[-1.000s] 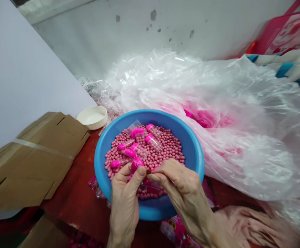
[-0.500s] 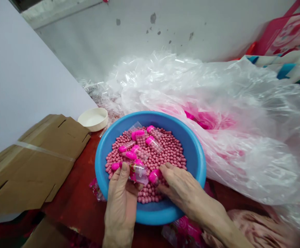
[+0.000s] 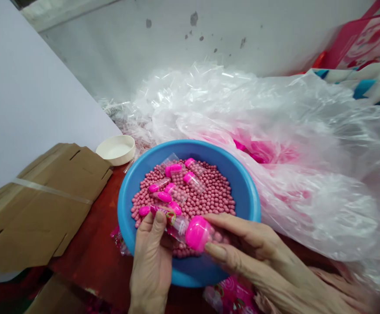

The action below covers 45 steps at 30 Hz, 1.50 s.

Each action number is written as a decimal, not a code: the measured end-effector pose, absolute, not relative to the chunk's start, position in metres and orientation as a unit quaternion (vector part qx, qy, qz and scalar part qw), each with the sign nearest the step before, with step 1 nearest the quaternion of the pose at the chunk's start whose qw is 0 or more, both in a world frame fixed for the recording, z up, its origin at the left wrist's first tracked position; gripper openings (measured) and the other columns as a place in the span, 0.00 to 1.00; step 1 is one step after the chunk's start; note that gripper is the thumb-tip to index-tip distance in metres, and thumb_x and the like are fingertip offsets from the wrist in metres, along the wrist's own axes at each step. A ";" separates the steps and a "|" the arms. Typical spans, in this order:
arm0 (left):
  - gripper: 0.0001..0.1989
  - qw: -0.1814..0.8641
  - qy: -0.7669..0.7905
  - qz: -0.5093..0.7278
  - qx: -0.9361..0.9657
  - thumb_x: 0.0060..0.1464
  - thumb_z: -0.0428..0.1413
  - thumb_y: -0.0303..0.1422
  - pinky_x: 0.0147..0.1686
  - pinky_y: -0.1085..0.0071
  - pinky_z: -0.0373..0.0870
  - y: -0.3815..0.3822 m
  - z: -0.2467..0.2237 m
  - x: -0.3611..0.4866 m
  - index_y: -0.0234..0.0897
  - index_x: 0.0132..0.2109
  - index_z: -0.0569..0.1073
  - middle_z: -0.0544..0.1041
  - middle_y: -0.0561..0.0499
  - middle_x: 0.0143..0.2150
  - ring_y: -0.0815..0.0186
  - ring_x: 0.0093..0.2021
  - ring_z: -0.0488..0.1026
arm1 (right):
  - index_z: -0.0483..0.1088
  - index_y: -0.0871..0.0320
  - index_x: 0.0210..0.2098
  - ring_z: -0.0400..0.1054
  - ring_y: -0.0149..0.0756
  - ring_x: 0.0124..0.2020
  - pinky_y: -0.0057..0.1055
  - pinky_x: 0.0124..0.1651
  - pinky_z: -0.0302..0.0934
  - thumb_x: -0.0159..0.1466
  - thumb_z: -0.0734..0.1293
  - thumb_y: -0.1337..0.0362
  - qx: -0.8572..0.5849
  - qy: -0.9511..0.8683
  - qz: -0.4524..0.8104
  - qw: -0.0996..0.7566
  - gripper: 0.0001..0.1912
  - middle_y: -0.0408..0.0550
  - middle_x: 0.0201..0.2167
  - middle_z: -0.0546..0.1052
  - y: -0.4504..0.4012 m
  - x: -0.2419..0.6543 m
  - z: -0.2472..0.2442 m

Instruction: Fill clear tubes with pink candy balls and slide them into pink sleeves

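Observation:
Between my hands is a clear capsule-shaped plastic container [image 3: 176,226] with a bright pink cap [image 3: 198,233] and a small printed label. My left hand [image 3: 151,257] grips its clear end between thumb and fingers. My right hand [image 3: 238,246] holds the capsule at the cap end. Both hands are above a blue plastic basin [image 3: 190,146] filled with small pink beads [image 3: 211,194]. Several similar pink-capped capsules [image 3: 193,183] lie on the beads. My hands and the capsule hide the basin's near part.
A crumpled clear plastic sheet [image 3: 275,113] with pink contents beneath it lies behind and right of the basin. Flattened cardboard [image 3: 42,205] lies to the left, with a white round lid [image 3: 116,150] beyond it. All rest on a red surface [image 3: 91,235].
The capsule has risen from near the beads and now lies across both hands. My right hand has moved from the beads onto its pink end.

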State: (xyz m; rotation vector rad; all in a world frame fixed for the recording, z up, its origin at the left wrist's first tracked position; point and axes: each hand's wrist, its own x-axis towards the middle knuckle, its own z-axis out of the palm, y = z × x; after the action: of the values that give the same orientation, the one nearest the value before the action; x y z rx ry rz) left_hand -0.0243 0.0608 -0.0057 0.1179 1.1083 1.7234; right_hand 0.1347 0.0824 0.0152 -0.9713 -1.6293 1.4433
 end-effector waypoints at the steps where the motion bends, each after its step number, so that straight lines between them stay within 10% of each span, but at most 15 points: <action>1: 0.10 0.516 0.465 0.718 0.049 0.40 0.66 0.35 0.28 0.78 0.72 0.061 -0.006 -0.024 0.35 0.31 0.77 0.80 0.53 0.27 0.71 0.26 0.75 | 0.75 0.43 0.43 0.72 0.37 0.31 0.29 0.32 0.69 0.58 0.68 0.58 -0.368 -0.655 0.541 0.379 0.12 0.40 0.32 0.79 0.082 0.136 0.016; 18: 0.14 0.557 0.508 0.643 0.133 0.35 0.68 0.38 0.13 0.83 0.58 0.056 -0.003 -0.023 0.35 0.28 0.77 0.72 0.56 0.18 0.77 0.15 0.64 | 0.78 0.50 0.26 0.65 0.33 0.19 0.28 0.21 0.63 0.58 0.65 0.55 -0.358 -0.750 0.469 0.299 0.11 0.44 0.19 0.74 0.092 0.144 0.029; 22: 0.14 0.534 0.535 0.623 0.200 0.40 0.67 0.35 0.20 0.83 0.64 0.055 -0.004 -0.020 0.39 0.37 0.77 0.73 0.57 0.21 0.77 0.18 0.65 | 0.76 0.52 0.37 0.67 0.33 0.21 0.27 0.22 0.64 0.56 0.68 0.60 -0.375 -0.708 0.530 0.278 0.09 0.43 0.24 0.76 0.089 0.146 0.013; 32: 0.22 0.539 0.481 0.663 0.199 0.35 0.69 0.29 0.30 0.74 0.73 0.059 0.000 -0.018 0.38 0.42 0.76 0.81 0.49 0.34 0.66 0.31 0.75 | 0.74 0.56 0.35 0.67 0.32 0.24 0.26 0.27 0.61 0.56 0.69 0.61 -0.423 -0.677 0.463 0.385 0.08 0.43 0.26 0.75 0.077 0.132 -0.011; 45: 0.13 0.541 0.502 0.660 0.140 0.29 0.70 0.28 0.22 0.75 0.71 0.051 0.001 -0.003 0.34 0.28 0.79 0.79 0.51 0.21 0.66 0.20 0.74 | 0.72 0.50 0.42 0.70 0.29 0.26 0.21 0.29 0.66 0.57 0.70 0.67 -0.440 -0.654 0.377 0.486 0.13 0.41 0.30 0.75 0.056 0.115 -0.026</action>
State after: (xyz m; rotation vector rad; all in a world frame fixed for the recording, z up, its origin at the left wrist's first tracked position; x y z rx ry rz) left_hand -0.0034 0.0507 0.0013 0.3322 1.1919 1.5690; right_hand 0.1149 0.0563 -0.0261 -1.0707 -1.5922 0.9183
